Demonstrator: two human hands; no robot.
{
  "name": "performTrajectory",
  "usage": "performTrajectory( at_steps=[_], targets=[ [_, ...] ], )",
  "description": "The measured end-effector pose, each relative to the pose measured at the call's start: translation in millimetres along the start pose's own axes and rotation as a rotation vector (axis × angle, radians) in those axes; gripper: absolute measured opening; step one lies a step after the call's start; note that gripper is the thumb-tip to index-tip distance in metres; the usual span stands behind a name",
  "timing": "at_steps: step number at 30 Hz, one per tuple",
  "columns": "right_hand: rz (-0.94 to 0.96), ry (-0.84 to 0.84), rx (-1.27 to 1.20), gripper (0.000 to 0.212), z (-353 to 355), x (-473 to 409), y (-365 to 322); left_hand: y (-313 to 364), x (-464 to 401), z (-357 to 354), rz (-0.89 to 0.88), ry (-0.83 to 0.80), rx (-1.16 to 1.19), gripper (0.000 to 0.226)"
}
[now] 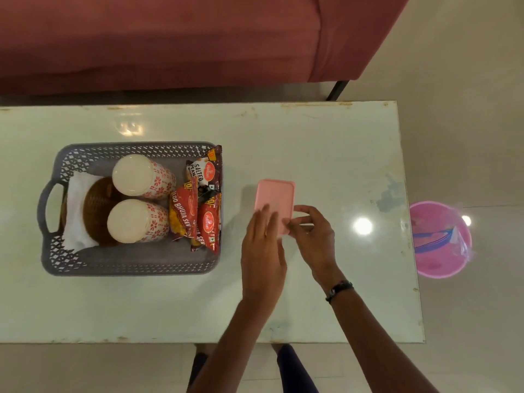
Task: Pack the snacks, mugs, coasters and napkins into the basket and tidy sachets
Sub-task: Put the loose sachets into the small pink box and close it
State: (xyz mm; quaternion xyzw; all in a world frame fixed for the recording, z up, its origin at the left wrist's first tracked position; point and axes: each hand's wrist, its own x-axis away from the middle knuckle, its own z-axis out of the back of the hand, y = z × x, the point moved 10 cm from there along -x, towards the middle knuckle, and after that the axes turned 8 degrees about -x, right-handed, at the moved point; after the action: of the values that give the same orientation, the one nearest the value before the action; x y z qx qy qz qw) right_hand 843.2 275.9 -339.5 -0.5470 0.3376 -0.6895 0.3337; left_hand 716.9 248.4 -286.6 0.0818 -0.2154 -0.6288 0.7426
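- Basket [54,259], grey perforated plastic, sits at the left of the table [326,143]. I judge it stiff and best lifted by its end handle once full.
- Napkins [74,191] and woven coasters [96,211] lie at its left end: light, soft, they will shift if the basket tilts.
- Two mugs [139,199] stand upside down in the middle, one behind the other, touching or nearly so. Probably ceramic: heavy, fragile, slick. I would take each round the body.
- Snack packets [198,211] stand wedged along the right wall: light, crinkly foil, crushable; pinch by the sealed edge.
- Pink box [276,195], lid on, lies on the table just right of the basket; presumably for the sachets, none visible. Rigid light plastic, smooth, may slide on the glossy top.
- Left hand [262,245]: fingers straight, together, lying flat on the lid's near part.
- Right hand [312,234]: thumb and fingertips pinch the box's near right corner.
- Pink bucket [436,259] stands on the floor beyond the table's right end.
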Motion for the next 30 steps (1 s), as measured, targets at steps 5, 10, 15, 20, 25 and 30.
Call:
performTrajectory(
  at_steps=[5,10,15,20,25,30],
  targets=[
    [0.035,-0.051,0.054,0.043,-41,-6,-10,-23,41,-16,0.027,-0.052,-0.083,0.052],
    [0.078,-0.134,0.163,0.050,-66,-1,-13,-40,47,-17,0.051,-0.069,-0.129,0.056],
    [0.050,-0.150,0.171,0.050,-68,1,-10,-57,50,-15,0.120,-0.070,-0.072,0.054],
    [0.035,-0.134,0.194,0.050,-68,-1,-7,-66,45,-14,0.117,-0.103,-0.025,0.054],
    [0.017,-0.117,0.215,0.052,-68,5,-7,-69,49,-9,0.060,-0.147,0.051,0.052],
    [0.097,0.132,0.191,0.058,-54,35,-15,-69,62,15,-0.062,-0.157,0.146,0.046]
  ],
)
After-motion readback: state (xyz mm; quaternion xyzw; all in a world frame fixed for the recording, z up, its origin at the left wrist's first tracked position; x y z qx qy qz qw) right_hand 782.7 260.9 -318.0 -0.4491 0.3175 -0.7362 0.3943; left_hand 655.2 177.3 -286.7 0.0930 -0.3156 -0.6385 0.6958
